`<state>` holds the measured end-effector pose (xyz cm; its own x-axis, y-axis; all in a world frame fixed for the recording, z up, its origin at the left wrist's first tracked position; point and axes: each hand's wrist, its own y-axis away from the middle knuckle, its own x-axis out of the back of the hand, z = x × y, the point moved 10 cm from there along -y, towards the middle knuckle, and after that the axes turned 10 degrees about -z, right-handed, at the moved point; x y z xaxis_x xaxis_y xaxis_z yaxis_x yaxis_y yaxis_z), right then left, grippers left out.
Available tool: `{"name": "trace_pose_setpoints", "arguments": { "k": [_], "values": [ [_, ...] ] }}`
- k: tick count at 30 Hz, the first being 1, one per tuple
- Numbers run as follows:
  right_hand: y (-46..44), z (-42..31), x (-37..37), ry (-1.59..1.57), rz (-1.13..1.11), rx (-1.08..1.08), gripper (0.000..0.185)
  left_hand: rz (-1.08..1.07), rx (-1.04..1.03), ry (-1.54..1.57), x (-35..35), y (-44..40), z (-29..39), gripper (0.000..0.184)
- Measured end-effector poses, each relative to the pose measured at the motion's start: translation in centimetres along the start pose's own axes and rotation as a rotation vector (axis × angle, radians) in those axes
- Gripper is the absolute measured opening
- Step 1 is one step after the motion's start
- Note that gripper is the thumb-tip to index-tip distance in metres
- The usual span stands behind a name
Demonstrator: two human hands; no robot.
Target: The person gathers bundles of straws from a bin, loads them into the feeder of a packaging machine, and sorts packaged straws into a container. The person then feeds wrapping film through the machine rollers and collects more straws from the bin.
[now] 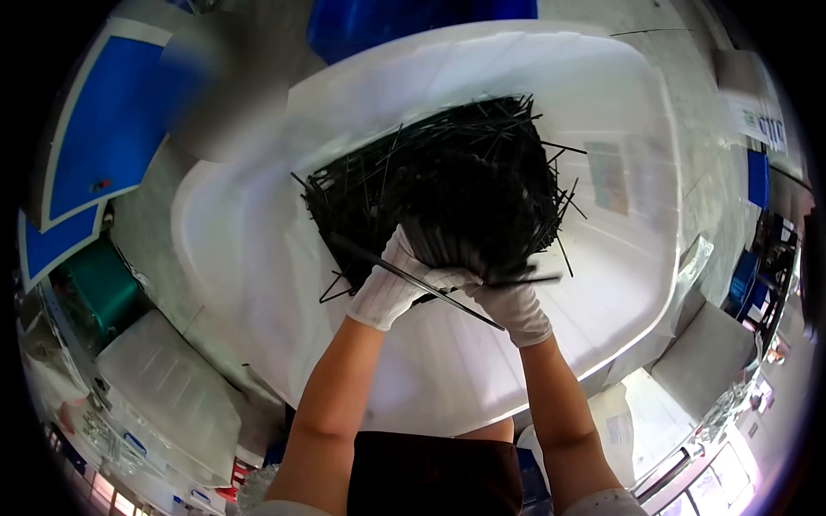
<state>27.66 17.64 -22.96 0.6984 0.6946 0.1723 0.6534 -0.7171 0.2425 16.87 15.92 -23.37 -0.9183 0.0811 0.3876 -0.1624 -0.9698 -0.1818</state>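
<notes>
Dozens of thin black sticks make up the bundle [469, 206] between your hands, above the heap [357, 185] in the middle of the white tub [237, 224]. The bundle seems to run away from you, its near side by your gloves and its long axis pointing roughly toward the tub's far wall, though motion blur makes the exact angle hard to read. It looks matt and almost solid black, with single sticks showing only as pale streaks at its lower edge, just above your gloves; its outline melts into the heap behind.

Your left hand [389, 282], in a white ribbed glove, is curled against the bundle's near left side. Your right hand [514, 310], gloved too, closes on its near right side. The two gloves nearly meet at the middle; most of your fingertips are hidden, so you cannot tell how tightly they grip. One loose stick [458, 304] slants across your left glove, from upper left to lower right, with a faint shine along it.

Around the bundle, the heap's sticks lie at mixed angles, several poking out over the tub's bare floor. Beyond the tub's far rim is a blue bin [413, 21]. Off to your left are a blue panel [107, 112], a green bin [99, 284] and a cloudy plastic box [172, 374]. Dark cloth [434, 477] covers your lap.
</notes>
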Motion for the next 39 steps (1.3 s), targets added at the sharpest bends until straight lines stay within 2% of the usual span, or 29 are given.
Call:
{"name": "trace_pose_setpoints", "arguments": {
  "k": [1,2,3,5,6,7,8,10,11,12,13,14,15,17,19,21,23,25,26,27,28,29,30,31,32,33,35,37,39],
  "values": [
    [0.0,-1.9,0.6,0.107,0.017,0.032,0.073,-0.016,0.024,0.121,0.2,-0.7,0.3,0.063],
    [-0.2,-1.1,0.7,-0.113,0.000,-0.190,0.073,0.013,0.240,0.483,-0.4,-0.4,-2.1,0.062],
    [-0.1,-1.5,0.7,-0.236,-0.001,-0.290,0.074,0.038,0.453,0.843,-1.2,0.0,-3.5,0.061],
    [0.6,-2.7,0.5,-0.482,0.038,-0.496,0.076,0.005,0.473,0.949,1.2,-1.4,0.7,0.062],
    [0.4,-5.0,1.4,-0.225,0.027,-0.277,0.075,0.037,0.311,0.639,3.8,-2.2,3.3,0.061],
    [0.8,-7.0,2.0,-0.042,0.042,-0.127,0.071,0.028,0.273,0.672,4.2,-2.4,4.8,0.060],
    [1.3,-9.5,2.0,0.331,0.032,0.078,0.068,0.018,0.235,0.705,4.7,-2.6,6.2,0.059],
    [2.6,-11.7,1.5,0.652,0.035,0.192,0.062,0.000,0.134,0.624,6.2,-3.4,9.2,0.057],
    [2.0,-11.4,2.0,0.228,0.014,-0.011,0.051,-0.013,0.074,0.512,7.4,-4.2,11.2,0.056],
    [2.0,-11.1,2.4,-0.199,0.096,-0.196,0.041,-0.318,0.463,0.619,5.5,-4.1,9.7,0.061],
    [1.8,-11.7,2.0,-0.237,0.039,-0.242,0.035,-0.331,0.438,0.603,5.5,-4.2,11.0,0.061],
    [1.6,-12.2,1.6,-0.272,-0.017,-0.290,0.031,-0.237,0.544,0.822,5.2,-3.7,11.0,0.052],
    [2.4,-13.8,1.4,-0.150,-0.060,-0.301,0.033,-0.142,0.656,1.046,5.0,-3.0,10.9,0.044],
    [4.0,-17.0,1.0,0.100,-0.142,-0.313,0.042,-0.210,0.659,1.034,6.3,-2.8,14.3,0.034],
    [5.5,-22.6,0.3,0.542,-0.210,-0.018,0.041,-0.312,0.740,1.213,5.6,-1.4,16.3,0.029],
    [7.8,-24.1,0.3,0.520,-0.183,0.059,0.039,-0.332,0.734,1.239,6.8,-0.6,20.1,0.029],
    [10.0,-27.3,-0.4,0.362,-0.265,-0.083,0.039,-0.361,0.718,1.195,8.1,0.3,23.5,0.031],
    [13.2,-31.1,-1.1,0.139,-0.270,-0.244,0.041,-0.394,0.824,1.189,9.2,2.6,27.0,0.032],
    [14.4,-33.1,-1.6,-0.003,-0.225,-0.282,0.049,-0.432,0.733,1.272,9.4,2.6,29.4,0.033],
    [16.1,-34.6,-2.1,-0.144,-0.185,-0.315,0.071,-0.438,0.792,1.243,10.0,4.5,31.3,0.031],
    [18.1,-30.2,-2.7,0.147,-0.340,-0.556,0.043,-0.421,0.819,1.239,10.4,6.1,32.8,0.031],
    [18.9,-35.6,-3.9,0.103,-0.275,-0.104,0.038,-0.401,0.846,1.237,10.5,8.3,34.0,0.031],
    [21.8,-34.0,-4.1,-0.294,-0.140,-0.413,0.035,-0.453,0.775,1.078,11.1,9.9,35.6,0.036],
    [24.0,-34.2,-5.9,-0.559,-0.063,-0.570,0.034,-0.497,0.706,0.914,11.7,11.9,36.9,0.041],
    [26.4,-34.5,-7.8,-0.818,0.069,-0.720,0.033,-0.570,0.641,0.935,9.1,15.3,34.2,0.042],
    [28.4,-32.5,-9.5,-0.946,0.133,-0.728,0.033,-0.644,0.238,1.062,8.9,16.8,35.9,0.035],
    [30.5,-30.2,-10.2,-0.809,0.078,-0.699,0.028,-0.601,0.689,0.814,9.1,18.3,37.5,0.028],
    [29.7,-33.2,-9.6,-0.228,-0.154,-0.205,0.028,-0.546,0.517,0.818,7.4,20.0,35.2,0.028],
    [31.2,-36.8,-10.1,0.365,-0.166,0.264,0.033,-0.420,0.367,0.574,8.6,19.7,39.0,0.022]
  ]
}}
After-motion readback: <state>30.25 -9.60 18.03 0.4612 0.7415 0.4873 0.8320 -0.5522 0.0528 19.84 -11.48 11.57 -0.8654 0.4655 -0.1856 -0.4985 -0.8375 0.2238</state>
